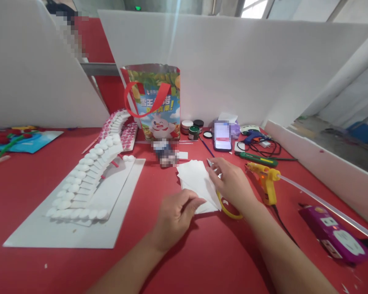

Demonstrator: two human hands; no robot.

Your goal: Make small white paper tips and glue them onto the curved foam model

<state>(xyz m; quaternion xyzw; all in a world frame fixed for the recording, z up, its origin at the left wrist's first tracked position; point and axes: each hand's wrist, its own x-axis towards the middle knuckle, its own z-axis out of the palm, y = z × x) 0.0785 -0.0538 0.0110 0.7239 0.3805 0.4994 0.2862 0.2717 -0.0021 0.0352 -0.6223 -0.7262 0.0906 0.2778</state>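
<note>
My left hand (179, 216) is closed, with thumb and fingertips together at the lower edge of a small stack of white paper sheets (197, 179). Beyond the sheets' right side, my right hand (232, 179) curls its fingers over a pair of scissors with yellow handles (233, 214). A bit of metal blade shows by its fingertips; the middle of the scissors is hidden under the hand. To the left, a curved white model (85, 171), edged with overlapping round white pieces, stands on a white board (122, 212).
A yellow glue gun (266, 183) with a long clear glue stick, a green cutter (259, 159) and a purple power strip (333, 234) lie right. Behind are a printed bag (159, 102), paint jars (194, 132) and a phone (223, 135). White panels (245, 69) border the red table.
</note>
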